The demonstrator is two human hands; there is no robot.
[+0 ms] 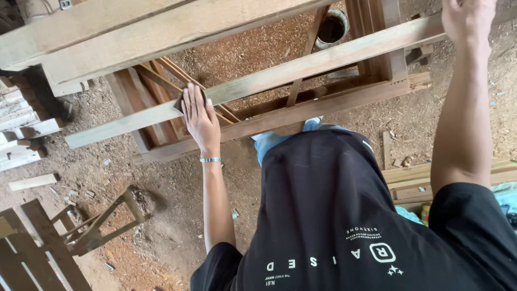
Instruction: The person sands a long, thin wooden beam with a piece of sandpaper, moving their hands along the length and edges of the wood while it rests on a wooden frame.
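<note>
Sandpaper [180, 102] sits pressed flat under your left hand [200, 116] on the wooden rail [301, 64] mid-sanding, your right hand [466, 19] gripping its far end; next stroke needs steady pressure along the grain.

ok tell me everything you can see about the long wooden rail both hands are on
The long wooden rail is a pale, squared length of bare timber, dusty and unpainted. It runs at a slant from lower left to upper right, part of a darker wooden frame over a sawdust-strewn floor. The left hand lies flat on it, pressing a small dark pad; the right hand rests on its upper end.
</note>
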